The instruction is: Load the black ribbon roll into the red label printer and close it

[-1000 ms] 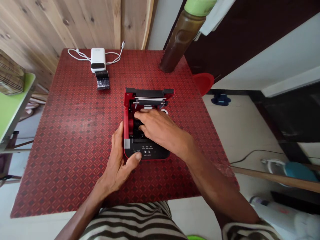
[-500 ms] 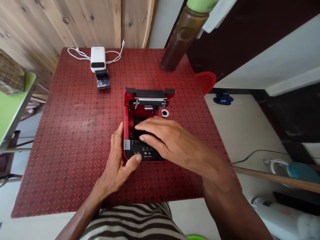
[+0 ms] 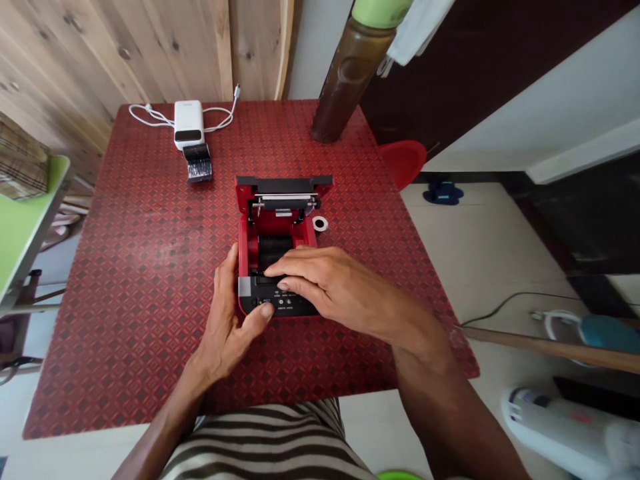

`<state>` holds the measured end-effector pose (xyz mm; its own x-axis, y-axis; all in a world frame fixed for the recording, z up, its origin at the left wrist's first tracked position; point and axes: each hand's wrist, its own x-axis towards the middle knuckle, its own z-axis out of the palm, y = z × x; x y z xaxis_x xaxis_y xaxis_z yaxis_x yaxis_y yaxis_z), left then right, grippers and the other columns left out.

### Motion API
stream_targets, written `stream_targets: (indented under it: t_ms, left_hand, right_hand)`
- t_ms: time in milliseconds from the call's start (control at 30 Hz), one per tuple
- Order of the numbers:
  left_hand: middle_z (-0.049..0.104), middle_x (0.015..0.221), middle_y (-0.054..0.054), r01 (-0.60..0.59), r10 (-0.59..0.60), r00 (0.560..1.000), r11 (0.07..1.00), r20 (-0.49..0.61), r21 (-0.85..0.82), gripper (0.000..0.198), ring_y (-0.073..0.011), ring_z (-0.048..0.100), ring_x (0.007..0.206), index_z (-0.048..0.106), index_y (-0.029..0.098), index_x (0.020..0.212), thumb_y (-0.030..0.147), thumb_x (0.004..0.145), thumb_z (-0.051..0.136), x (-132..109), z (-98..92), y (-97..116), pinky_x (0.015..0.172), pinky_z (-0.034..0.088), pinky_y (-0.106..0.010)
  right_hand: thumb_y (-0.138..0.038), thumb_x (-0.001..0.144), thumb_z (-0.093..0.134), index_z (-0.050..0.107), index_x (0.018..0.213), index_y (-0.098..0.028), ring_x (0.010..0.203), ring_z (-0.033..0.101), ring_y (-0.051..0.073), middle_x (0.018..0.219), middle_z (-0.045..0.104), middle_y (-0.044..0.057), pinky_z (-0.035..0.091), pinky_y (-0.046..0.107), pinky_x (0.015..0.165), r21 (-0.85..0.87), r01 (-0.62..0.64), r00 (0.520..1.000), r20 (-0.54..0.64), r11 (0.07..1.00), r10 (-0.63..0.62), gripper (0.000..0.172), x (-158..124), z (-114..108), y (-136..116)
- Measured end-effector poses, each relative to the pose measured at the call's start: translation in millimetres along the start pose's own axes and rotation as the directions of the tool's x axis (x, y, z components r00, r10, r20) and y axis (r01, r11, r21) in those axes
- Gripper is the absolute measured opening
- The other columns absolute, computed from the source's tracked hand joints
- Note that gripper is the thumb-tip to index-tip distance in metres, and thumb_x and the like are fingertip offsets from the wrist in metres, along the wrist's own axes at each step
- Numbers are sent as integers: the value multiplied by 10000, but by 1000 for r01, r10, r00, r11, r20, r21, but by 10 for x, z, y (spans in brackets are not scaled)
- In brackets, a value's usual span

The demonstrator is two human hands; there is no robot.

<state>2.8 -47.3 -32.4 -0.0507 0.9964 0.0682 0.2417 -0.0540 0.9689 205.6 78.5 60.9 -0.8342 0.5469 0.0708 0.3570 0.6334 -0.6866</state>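
Note:
A small red and black printer sits on the table with its lid raised and a black roll in its compartment. My left hand clasps the near left corner, fingers along the side and thumb on the black control panel. Over the front of the compartment lies my right hand, fingers stretched out and thumb a little apart, fingertips at the panel's inner edge. Nothing shows between them, though the far side of this hand is hidden. Beside the printer's right wall lies a small white roll with a dark core.
On the patterned red table, a white device with a cable stands far left, with a dark, shiny strip at its front. A brown bottle with a green lid stands at the back right. A red stool shows beyond the right edge.
My right hand has drawn back from the black roll toward the front panel, baring more of the roll. My left hand keeps its hold. The whole view has shifted slightly.

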Motion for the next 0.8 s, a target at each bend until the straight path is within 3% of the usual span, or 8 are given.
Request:
stream_targets:
  t_ms: [133, 367, 500, 600, 800]
  left_hand:
    - [275, 1952, -107, 15, -15, 1000, 1000, 5, -9, 916, -428, 261, 1799, 224, 382, 1869, 578, 1103, 686, 19, -13, 39, 1457, 202, -715]
    - [380, 1914, -98, 71, -68, 997, 994, 32, -82, 796, -427, 346, 1772, 377, 378, 1825, 626, 1118, 647, 7, -146, 165, 1434, 297, -718]
    - [562, 1794, -158, 101, -112, 988, 989, -103, -106, 713, -444, 563, 1634, 565, 311, 1703, 685, 1102, 649, 160, -243, 165, 1327, 474, -722]
    - [676, 1670, -182, 110, -120, 964, 993, -239, -53, 676, -439, 659, 1530, 683, 246, 1564, 715, 1078, 680, 387, -289, 189, 1287, 510, -720]
    - [825, 1429, -127, 55, -46, 972, 998, -228, 30, 545, -363, 767, 1357, 780, 235, 1411, 655, 1064, 751, 630, -235, 288, 1145, 649, -566]
  right_hand:
    - [-97, 1123, 647, 855, 1173, -227, 1114, 849, 205, 1189, 907, 33, 632, 363, 1065, 53, -1, 999, -32, 999, 3, 250, -3, -22, 57]
    - [-35, 1060, 668, 844, 1219, -250, 1129, 839, 222, 1232, 891, 42, 653, 413, 1072, -10, -41, 969, -244, 999, 38, 320, -37, 16, 59]
    - [-12, 1090, 638, 828, 1084, -204, 1026, 803, 218, 1072, 859, 60, 666, 386, 985, -121, 6, 939, -340, 993, -47, 270, -69, 165, 74]
    - [-24, 1128, 601, 812, 1053, -202, 978, 758, 208, 1021, 833, 58, 662, 377, 933, -177, 17, 919, -385, 984, -85, 287, -125, 284, 62]
    - [-24, 1142, 567, 816, 1086, -219, 996, 736, 212, 1060, 836, 71, 664, 383, 923, -212, 17, 863, -491, 977, -121, 322, -267, 402, -42]
